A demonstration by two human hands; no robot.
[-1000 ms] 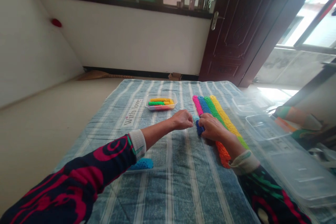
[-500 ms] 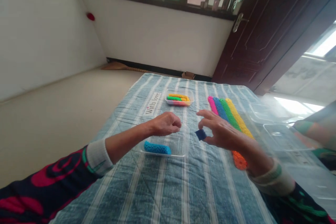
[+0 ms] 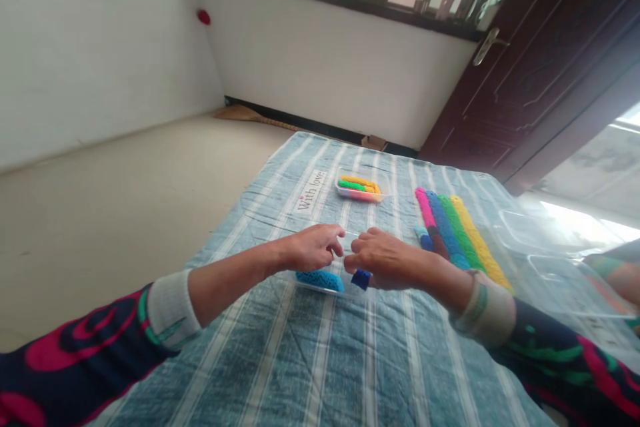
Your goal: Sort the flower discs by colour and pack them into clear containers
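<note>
My right hand (image 3: 383,257) pinches a small dark blue square piece (image 3: 361,279) over the right end of a clear plastic container (image 3: 327,291). Inside that container lies a textured bright blue roll (image 3: 320,280). Just left of my right hand, my left hand (image 3: 315,247) hovers above the container with its fingers curved and apart, and I see nothing in it. The two hands almost meet; they partly hide the container's far side.
Farther back stands a clear tub (image 3: 363,195) of yellow, green and orange rolls. Pink (image 3: 425,205), blue, green and yellow strips (image 3: 477,240) lie at the right, beside small blue pieces (image 3: 424,239). Clear containers (image 3: 565,287) sit on the right edge, near a blurred shape.
My right hand has moved left with the dark blue piece, from beside the strips to over the container. My left hand's fingers have opened from a closed shape. The view has shifted.
</note>
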